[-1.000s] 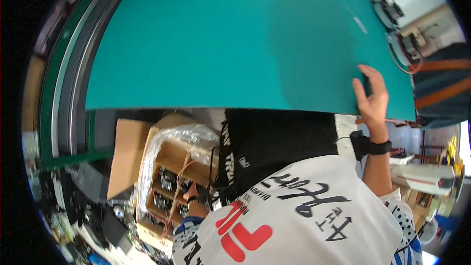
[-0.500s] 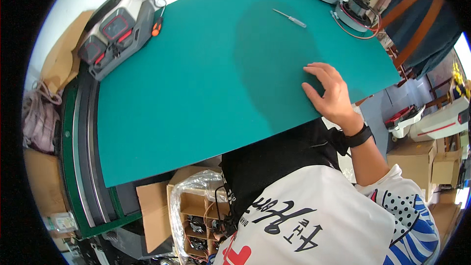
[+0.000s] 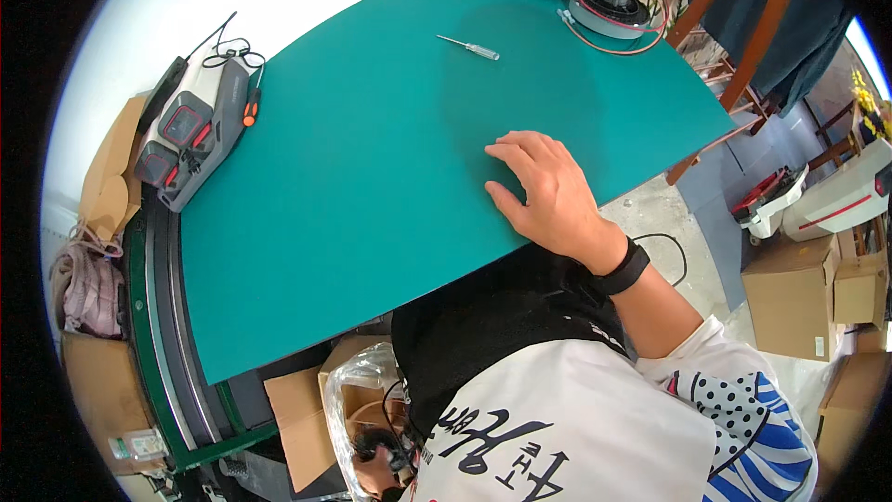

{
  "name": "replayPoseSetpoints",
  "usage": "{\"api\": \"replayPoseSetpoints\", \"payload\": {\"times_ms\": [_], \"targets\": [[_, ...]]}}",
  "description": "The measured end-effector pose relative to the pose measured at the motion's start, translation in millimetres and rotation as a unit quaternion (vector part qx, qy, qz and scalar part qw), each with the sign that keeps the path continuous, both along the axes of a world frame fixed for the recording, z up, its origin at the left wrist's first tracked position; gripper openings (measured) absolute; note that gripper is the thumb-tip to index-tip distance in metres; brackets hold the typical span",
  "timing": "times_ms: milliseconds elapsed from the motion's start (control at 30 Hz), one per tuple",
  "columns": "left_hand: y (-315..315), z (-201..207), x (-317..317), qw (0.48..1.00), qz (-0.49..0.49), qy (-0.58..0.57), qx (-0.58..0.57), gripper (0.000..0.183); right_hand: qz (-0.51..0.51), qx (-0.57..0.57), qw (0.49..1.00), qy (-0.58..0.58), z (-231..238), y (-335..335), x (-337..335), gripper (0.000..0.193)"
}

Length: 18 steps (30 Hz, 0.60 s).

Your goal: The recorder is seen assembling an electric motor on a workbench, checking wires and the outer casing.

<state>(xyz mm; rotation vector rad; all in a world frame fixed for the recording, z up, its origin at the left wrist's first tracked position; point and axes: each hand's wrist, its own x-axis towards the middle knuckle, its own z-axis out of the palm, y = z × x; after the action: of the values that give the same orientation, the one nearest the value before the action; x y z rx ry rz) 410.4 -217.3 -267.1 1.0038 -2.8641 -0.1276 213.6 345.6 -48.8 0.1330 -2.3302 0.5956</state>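
Note:
My right hand [image 3: 548, 191] rests over the near edge of the green tabletop [image 3: 353, 195]. Its fingers are apart and a little curled, with nothing in them. A dark strap sits on that wrist. Beyond it lies a screwdriver [image 3: 472, 47] with a clear handle, out of reach of the fingers. Low in the view, my left hand [image 3: 374, 472] is partly seen inside an open cardboard box [image 3: 302, 418] lined with clear plastic. It appears closed around a dark round part [image 3: 374, 442], whose exact kind is blurred and half hidden.
Several round motor-like units [image 3: 609, 7] with cables stand at the far right. At the left edge sit a grey tool holder [image 3: 209, 144] and an orange-handled screwdriver [image 3: 251, 107]. A chair [image 3: 767, 9] and cardboard boxes [image 3: 790, 293] are off to the right.
The view has turned, so the table items sit further left. My right hand has shifted left along the near edge. My left hand and the dark part now show in the box.

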Motion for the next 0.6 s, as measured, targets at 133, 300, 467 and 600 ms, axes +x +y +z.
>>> {"api": "replayPoseSetpoints", "payload": {"times_ms": [133, 300, 467, 600], "targets": [[46, 108, -59, 0.993, -0.007, 0.109, 0.049, 0.059, 0.014, -0.011, 1.000, 0.007, -3, 0, -4, 0.033], [74, 199, -112, 0.960, -0.112, 0.254, 0.026, 0.049, 0.027, -0.017, 0.999, 0.015, -6, 1, -5, 0.032], [98, 282, -129, 0.891, -0.224, 0.364, 0.152, 0.033, 0.032, -0.008, 0.999, 0.029, -8, 0, -4, 0.032], [121, 358, -129, 0.841, -0.306, 0.374, 0.243, 0.034, 0.049, -0.017, 0.999, 0.015, -5, 2, -5, 0.031]]}}
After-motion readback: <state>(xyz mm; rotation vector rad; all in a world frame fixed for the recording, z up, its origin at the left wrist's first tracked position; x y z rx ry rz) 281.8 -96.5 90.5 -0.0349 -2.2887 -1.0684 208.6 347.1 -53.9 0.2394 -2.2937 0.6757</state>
